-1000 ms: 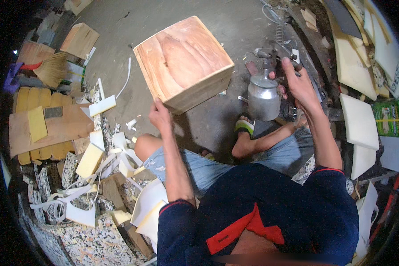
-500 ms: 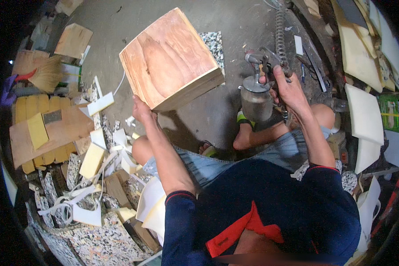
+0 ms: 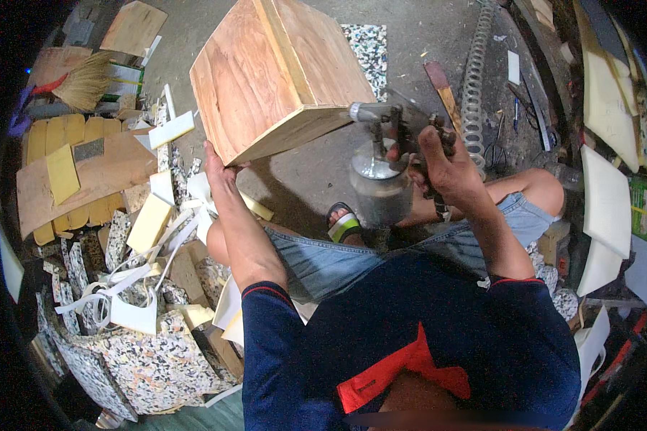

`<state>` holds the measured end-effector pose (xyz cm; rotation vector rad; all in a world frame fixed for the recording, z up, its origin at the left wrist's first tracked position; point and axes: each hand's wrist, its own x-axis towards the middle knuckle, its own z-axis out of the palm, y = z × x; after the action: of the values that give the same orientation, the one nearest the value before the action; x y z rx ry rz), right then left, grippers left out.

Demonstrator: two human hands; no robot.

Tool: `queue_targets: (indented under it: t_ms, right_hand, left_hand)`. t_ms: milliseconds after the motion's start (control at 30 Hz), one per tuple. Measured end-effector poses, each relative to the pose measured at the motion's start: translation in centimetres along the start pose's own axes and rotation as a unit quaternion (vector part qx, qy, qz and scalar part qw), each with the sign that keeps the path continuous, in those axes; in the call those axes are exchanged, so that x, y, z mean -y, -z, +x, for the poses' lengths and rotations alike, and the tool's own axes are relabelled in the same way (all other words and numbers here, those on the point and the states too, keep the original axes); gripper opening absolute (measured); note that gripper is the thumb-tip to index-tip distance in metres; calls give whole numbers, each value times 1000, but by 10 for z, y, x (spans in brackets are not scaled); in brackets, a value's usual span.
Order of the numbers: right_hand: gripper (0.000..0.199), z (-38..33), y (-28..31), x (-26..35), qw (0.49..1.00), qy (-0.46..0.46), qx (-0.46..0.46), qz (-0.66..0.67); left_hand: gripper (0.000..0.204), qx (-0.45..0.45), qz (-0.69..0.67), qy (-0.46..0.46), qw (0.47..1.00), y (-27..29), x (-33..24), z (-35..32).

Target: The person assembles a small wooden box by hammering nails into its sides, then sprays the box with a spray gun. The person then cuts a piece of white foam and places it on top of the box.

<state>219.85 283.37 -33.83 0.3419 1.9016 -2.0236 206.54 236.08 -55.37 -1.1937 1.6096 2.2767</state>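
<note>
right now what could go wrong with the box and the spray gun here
The left hand props the tilted wooden box by one lower corner only, so it might slip or tip. The spray gun in the right hand sits close to the box, above a sandalled foot, so spray or drips may land there.

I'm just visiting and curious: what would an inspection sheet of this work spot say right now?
Surface: bare grey concrete floor; the person sits on it.
Job's things: plywood box, tilted, lifted by one lower corner; metal spray gun with cup, nozzle close to the box's edge.
Clutter: foam offcuts and white strips heaped at the left, speckled foam slabs, plywood pieces, a broom.
Grippers: left hand grips the box's corner; right hand holds the spray gun.
Cables: coiled hose across the floor.
Surroundings: foam sheets stacked at the right; scissors on the floor.
</note>
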Motion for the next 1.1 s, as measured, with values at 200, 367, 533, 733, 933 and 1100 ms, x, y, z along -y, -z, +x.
queue_targets:
  t_ms: [200,367,533,733,933,1100]
  right_hand:
    - [50,12,-19,5,999,25,21,8]
    - [47,15,-18,-1,999,-31,-31,26]
    - [51,23,-4,-22,997,-36,-58,-46]
    - [53,34,14,-49,994,-26,-78,-77]
    - [52,46,29,-66,989,-17,-99,-106]
    - [46,60,43,-69,987,-34,-77,-139]
  left_hand:
    - [75,25,2,34,999,12,-1,4]
    - [74,34,22,13,999,20,-2,1]
    - [72,41,4,46,998,29,-6,8]
    - [70,40,-10,49,998,43,-7,16]
    - [71,22,-23,57,998,52,-6,20]
    - [71,13,-16,55,998,60,-4,24]
